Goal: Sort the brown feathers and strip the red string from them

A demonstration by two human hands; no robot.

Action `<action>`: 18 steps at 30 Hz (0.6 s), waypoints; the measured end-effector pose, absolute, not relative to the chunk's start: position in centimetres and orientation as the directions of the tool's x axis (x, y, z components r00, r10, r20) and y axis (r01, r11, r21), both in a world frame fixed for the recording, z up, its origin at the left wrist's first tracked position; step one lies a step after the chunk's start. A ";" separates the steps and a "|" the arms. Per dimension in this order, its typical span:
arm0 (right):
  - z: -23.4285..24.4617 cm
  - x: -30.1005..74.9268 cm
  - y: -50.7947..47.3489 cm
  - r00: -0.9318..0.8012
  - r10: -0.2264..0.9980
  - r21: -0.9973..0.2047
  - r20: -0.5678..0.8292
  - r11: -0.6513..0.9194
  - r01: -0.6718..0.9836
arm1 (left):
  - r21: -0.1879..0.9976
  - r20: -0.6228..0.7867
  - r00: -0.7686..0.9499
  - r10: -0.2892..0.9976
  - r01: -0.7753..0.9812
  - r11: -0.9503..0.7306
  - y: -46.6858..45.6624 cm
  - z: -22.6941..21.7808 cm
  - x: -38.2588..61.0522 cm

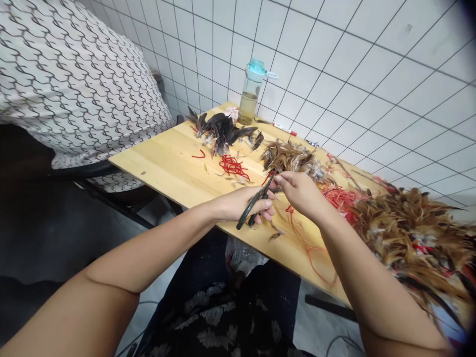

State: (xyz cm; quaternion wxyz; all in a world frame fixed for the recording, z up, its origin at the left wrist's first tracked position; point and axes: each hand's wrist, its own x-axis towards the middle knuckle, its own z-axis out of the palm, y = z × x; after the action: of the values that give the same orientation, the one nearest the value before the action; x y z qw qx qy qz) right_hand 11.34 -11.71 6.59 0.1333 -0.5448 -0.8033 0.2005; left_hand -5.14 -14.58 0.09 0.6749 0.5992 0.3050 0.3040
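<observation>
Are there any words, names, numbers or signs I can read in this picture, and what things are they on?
None can be read.
Bottle: a small dark mark on its side, too blurred to tell if it is writing.
White and red marker: any print on it is too small to read.

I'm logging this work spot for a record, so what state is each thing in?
Left hand: closed around the scissors.
Scissors: held, tips pointing away from the person; open or shut, unclear.
Right hand: bent close to the scissors' tips; grip unclear.
Bottle: upright, capped, partly filled.
Marker: lying flat.
Red cord: loosely tangled.
Dark feathers: heaped.
Brown feathers: piled.
</observation>
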 end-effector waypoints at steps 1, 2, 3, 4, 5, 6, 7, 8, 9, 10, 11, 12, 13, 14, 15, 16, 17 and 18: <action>6.7 11.1 -11.6 -0.370 0.929 -0.455 0.002 0.330 0.827 | 0.998 -0.041 0.626 0.778 -0.016 0.066 -14.4 0.2 -5.3; 6.7 10.8 -11.4 -0.365 0.931 -0.442 0.005 0.329 0.834 | 0.999 -0.035 0.621 0.783 0.011 0.035 -14.3 0.2 -5.5; 6.7 10.6 -11.2 -0.358 0.934 -0.430 0.006 0.325 0.842 | 0.999 -0.028 0.611 0.791 0.035 0.008 -14.2 0.2 -5.7; 6.7 10.4 -11.1 -0.351 0.936 -0.420 0.008 0.322 0.849 | 0.999 -0.019 0.602 0.798 0.051 -0.014 -14.1 0.1 -5.9; 6.7 10.2 -10.9 -0.348 0.937 -0.413 0.011 0.321 0.852 | 0.998 -0.010 0.594 0.804 0.059 -0.031 -14.0 0.0 -6.1; 6.6 10.0 -10.8 -0.350 0.937 -0.407 0.019 0.326 0.853 | 0.997 -0.002 0.588 0.809 0.059 -0.040 -13.9 -0.1 -6.3; 6.6 9.8 -10.6 -0.356 0.934 -0.403 0.027 0.336 0.851 | 0.998 0.004 0.582 0.813 0.051 -0.042 -13.9 -0.3 -6.5; 6.5 9.6 -10.5 -0.363 0.931 -0.402 0.034 0.345 0.848 | 0.999 0.010 0.577 0.816 0.038 -0.039 -13.8 -0.5 -6.6; 6.5 9.5 -10.4 -0.369 0.929 -0.403 0.038 0.352 0.845 | 0.999 0.014 0.573 0.820 0.023 -0.033 -13.8 -0.6 -6.8; 6.5 9.3 -10.3 -0.370 0.928 -0.405 0.037 0.353 0.844 | 1.000 0.019 0.567 0.823 0.006 -0.027 -13.8 -0.8 -7.0; 6.4 9.1 -10.1 -0.368 0.929 -0.408 0.034 0.349 0.844 | 1.000 0.023 0.559 0.829 -0.013 -0.019 -13.7 -1.0 -7.1; 6.4 8.9 -10.0 -0.363 0.931 -0.414 0.031 0.342 0.843 | 0.999 0.027 0.547 0.836 -0.034 -0.010 -13.7 -1.1 -7.3; 6.4 8.7 -9.8 -0.357 0.934 -0.423 0.029 0.335 0.842 | 0.998 0.031 0.532 0.846 -0.055 -0.002 -13.6 -1.3 -7.4; 6.4 8.6 -9.6 -0.353 0.935 -0.436 0.029 0.330 0.837 | 0.997 0.034 0.516 0.856 -0.075 0.006 -13.5 -1.4 -7.5; 6.4 8.4 -9.5 -0.353 0.935 -0.450 0.029 0.328 0.830 | 0.995 0.035 0.502 0.864 -0.094 0.015 -13.4 -1.5 -7.7; 6.4 8.3 -9.3 -0.355 0.934 -0.466 0.032 0.329 0.822 | 0.994 0.035 0.494 0.869 -0.111 0.023 -13.3 -1.5 -7.8; 6.3 8.2 -9.1 -0.359 0.932 -0.479 0.036 0.332 0.813 | 0.992 0.033 0.494 0.869 -0.123 0.033 -13.2 -1.6 -8.0; 6.2 8.1 -9.0 -0.364 0.931 -0.488 0.038 0.336 0.806 | 0.990 0.031 0.499 0.866 -0.135 0.042 -13.1 -1.6 -8.2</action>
State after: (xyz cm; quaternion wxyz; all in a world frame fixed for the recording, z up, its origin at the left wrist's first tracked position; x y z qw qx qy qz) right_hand 8.13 -8.97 6.21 0.1577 -0.5413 -0.8018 0.1981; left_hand -8.15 -13.12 -1.64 0.6479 0.5745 0.3181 0.3861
